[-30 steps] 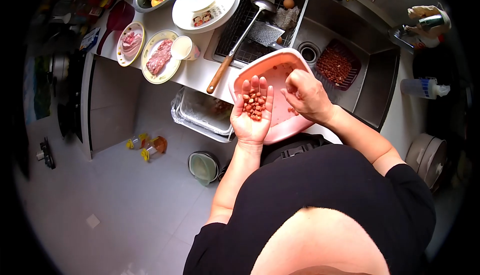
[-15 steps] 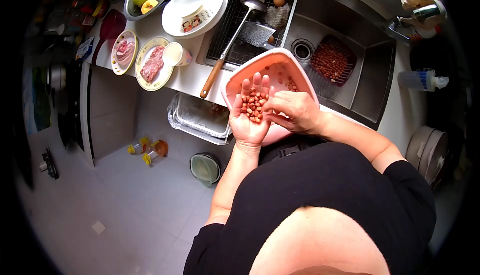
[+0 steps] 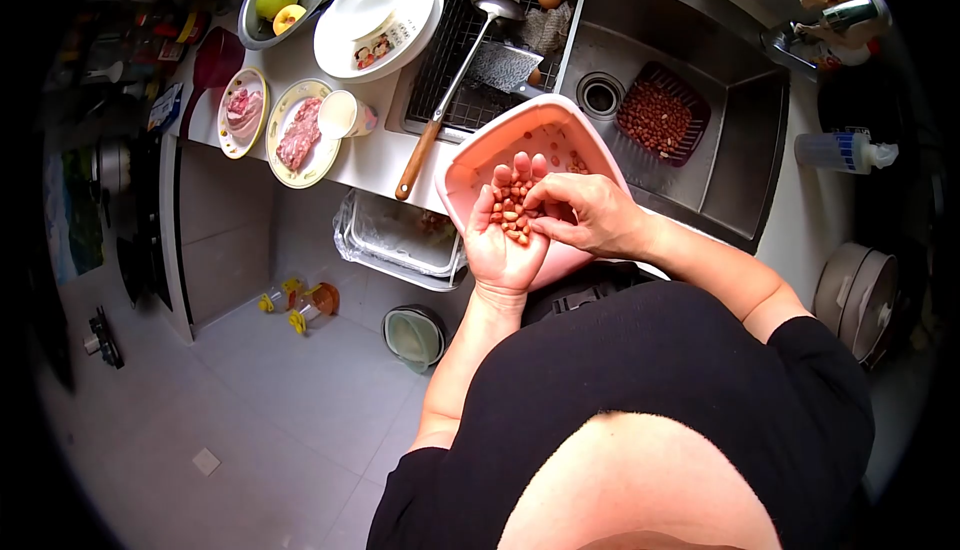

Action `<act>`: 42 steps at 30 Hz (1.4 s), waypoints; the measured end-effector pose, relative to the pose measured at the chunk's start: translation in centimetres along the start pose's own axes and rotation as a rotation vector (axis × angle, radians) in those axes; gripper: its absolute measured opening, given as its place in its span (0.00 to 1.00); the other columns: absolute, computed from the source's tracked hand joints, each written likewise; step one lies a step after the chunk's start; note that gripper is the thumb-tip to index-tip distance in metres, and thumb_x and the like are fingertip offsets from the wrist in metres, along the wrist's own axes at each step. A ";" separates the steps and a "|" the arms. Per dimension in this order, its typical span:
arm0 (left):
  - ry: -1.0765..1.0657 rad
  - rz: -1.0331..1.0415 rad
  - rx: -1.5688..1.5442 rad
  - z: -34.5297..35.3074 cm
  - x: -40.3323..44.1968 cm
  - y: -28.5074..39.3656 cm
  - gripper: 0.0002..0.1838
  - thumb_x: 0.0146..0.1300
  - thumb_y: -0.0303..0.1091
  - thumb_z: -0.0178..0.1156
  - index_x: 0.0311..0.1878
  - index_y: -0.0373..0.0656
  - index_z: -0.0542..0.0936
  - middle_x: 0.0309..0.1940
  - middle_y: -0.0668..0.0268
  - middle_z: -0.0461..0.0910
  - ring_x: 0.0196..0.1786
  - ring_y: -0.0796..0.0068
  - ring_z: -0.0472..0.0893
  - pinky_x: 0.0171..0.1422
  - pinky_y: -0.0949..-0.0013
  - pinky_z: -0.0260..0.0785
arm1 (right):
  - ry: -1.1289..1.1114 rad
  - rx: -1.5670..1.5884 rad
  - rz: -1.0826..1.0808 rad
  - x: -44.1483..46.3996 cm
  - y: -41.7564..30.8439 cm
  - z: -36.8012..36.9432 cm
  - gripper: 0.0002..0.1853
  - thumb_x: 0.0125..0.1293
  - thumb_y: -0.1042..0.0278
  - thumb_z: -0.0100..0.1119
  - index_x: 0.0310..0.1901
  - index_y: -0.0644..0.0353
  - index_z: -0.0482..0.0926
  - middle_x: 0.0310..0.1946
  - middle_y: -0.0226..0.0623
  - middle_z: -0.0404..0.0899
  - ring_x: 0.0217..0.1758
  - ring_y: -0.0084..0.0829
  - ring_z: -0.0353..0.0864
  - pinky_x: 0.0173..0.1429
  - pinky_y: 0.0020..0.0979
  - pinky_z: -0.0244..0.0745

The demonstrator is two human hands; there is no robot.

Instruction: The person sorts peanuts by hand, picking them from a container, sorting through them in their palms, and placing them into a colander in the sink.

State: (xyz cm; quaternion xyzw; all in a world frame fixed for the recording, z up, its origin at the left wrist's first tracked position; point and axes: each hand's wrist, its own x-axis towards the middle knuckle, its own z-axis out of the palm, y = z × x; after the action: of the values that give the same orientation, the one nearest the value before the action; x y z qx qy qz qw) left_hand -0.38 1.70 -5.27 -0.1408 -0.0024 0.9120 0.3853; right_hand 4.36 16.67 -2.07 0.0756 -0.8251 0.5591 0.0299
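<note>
Cupped palm up, my left hand (image 3: 505,260) holds a heap of red-skinned peanuts (image 3: 512,212). My right hand (image 3: 590,212) reaches over from the right, its thumb and index finger pinched at the edge of that heap; the tips partly hide what is between them. Both hands are above a pink plastic basin (image 3: 480,155), which rests at the counter's front edge. A few more peanuts lie inside the basin. In the sink, a dark red basket (image 3: 690,145) contains many peanuts.
The steel sink (image 3: 745,140) has a drain beside the basket. A wood-handled spatula (image 3: 425,150) and a cleaver (image 3: 497,65) lie on the rack. Left of them stand white bowls (image 3: 335,45), a cup (image 3: 340,115) and a plate of meat (image 3: 325,165). Bottles (image 3: 318,302) and a bin (image 3: 413,340) are on the floor.
My right fingers have shifted slightly left, further over the peanuts in my left palm. My left fingers have curled a little more. The view has shifted slightly.
</note>
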 end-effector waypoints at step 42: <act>0.035 0.012 0.023 1.5 -0.5 0.0 0.23 0.70 0.38 0.43 0.65 0.43 0.68 0.69 0.60 0.62 0.74 0.64 0.56 0.77 0.54 0.49 | 0.296 -0.668 0.468 0.1 11.4 -7.0 0.11 0.58 0.63 0.60 0.42 0.54 0.78 0.41 0.38 0.78 0.45 0.41 0.80 0.46 0.39 0.75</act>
State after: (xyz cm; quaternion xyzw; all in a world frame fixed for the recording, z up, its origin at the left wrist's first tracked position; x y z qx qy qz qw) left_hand -0.44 1.56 -3.70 -0.1522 0.0159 0.9117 0.3812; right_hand 2.18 27.28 -9.90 -0.2084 -0.9425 0.2577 0.0434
